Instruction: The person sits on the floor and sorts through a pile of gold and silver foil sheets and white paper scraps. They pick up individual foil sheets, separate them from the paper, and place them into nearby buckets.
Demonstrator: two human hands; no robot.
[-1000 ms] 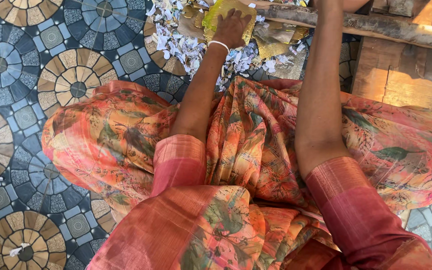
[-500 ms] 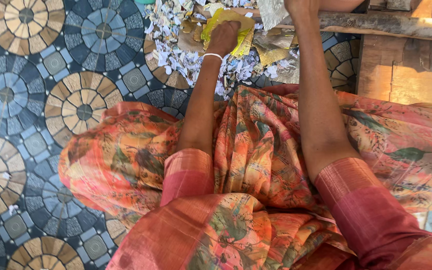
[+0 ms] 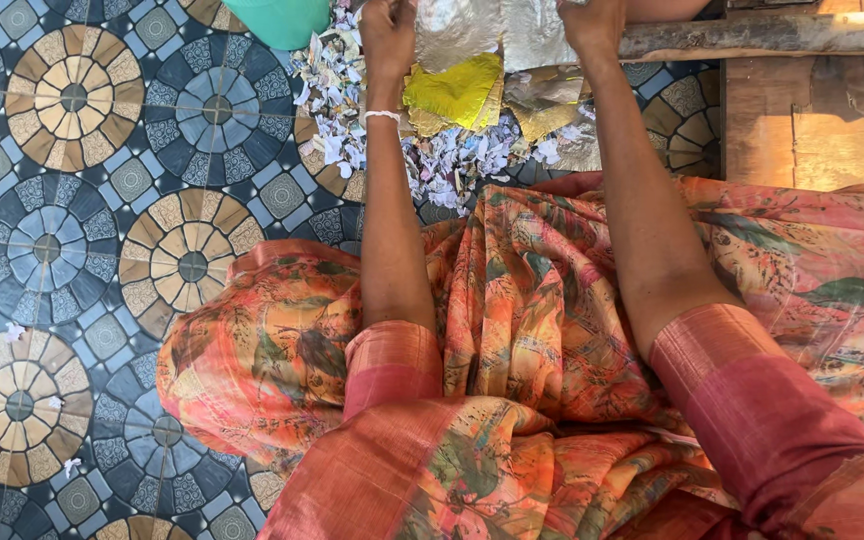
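A silver foil sheet [image 3: 487, 30] is stretched between my two hands at the top of the view. My left hand [image 3: 388, 30], with a white bangle on the wrist, grips its left edge. At the sheet's right edge my right hand [image 3: 592, 22] is closed on it. Just below the sheet lies a yellow foil sheet [image 3: 452, 90] on a stack of gold-coloured sheets [image 3: 542, 115]. White paper scraps [image 3: 452, 155] are heaped around the stack on the patterned tile floor [image 3: 102, 200].
A green plastic container [image 3: 279, 18] stands at the top left beside the scraps. A rough wooden beam [image 3: 772, 35] runs along the top right, with a wooden board [image 3: 822, 140] under it. My orange patterned cloth [image 3: 532, 330] covers my lap.
My left hand has left the yellow sheet and risen to take the silver sheet's left edge. My right hand, with that sheet, now shares it. The view has shifted so a green container shows.
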